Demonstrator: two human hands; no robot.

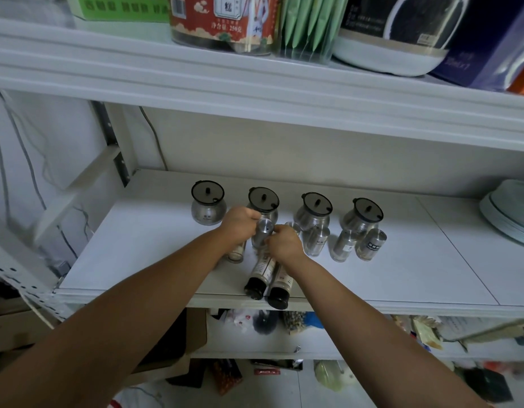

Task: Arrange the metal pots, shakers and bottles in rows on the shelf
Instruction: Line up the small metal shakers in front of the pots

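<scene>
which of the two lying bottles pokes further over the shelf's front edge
The right-hand bottle: its black cap reaches further across the shelf lip than the left bottle does.

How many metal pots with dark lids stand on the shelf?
4 metal pots, one back row: leftmost pot, second behind the left hand, third, rightmost. None seems fully hidden.

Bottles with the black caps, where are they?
Head view: the two bottles are side by side at the front edge of the shelf, caps toward the camera, just below the right hand, in front of the shakers.
</scene>
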